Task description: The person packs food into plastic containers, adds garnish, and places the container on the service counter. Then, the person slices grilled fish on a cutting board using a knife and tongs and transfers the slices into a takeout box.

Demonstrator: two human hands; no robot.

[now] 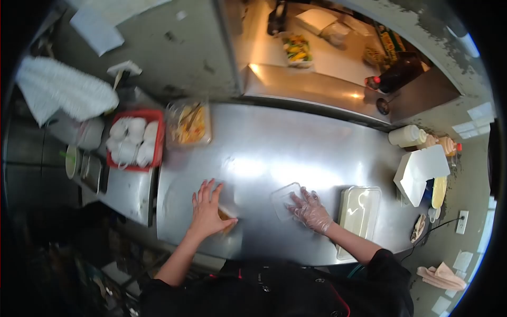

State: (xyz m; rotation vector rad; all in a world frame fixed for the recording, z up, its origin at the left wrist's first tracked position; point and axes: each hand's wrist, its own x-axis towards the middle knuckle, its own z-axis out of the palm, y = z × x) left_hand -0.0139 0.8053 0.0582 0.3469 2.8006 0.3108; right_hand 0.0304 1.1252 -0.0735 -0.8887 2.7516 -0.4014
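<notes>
My left hand (207,210) is bare, its fingers spread over the steel counter (253,132). Beneath its palm and thumb lies a small orange-brown item (226,216), mostly hidden, so its kind cannot be told. My right hand (311,212) wears a clear plastic glove. Its spread fingers rest on the right side of a clear plastic lid or shallow tray (282,203) lying flat on the counter. To the right of that hand stands a pale rectangular container with a clear lid (360,214).
A red basket of white wrapped bundles (158,138) stands left, beside a clear tub of shredded food with tongs (190,124). Squeeze bottles (406,136) and an open white box (422,171) line the right wall. A raised pass-through shelf (327,87) holds packed food and a dark bottle.
</notes>
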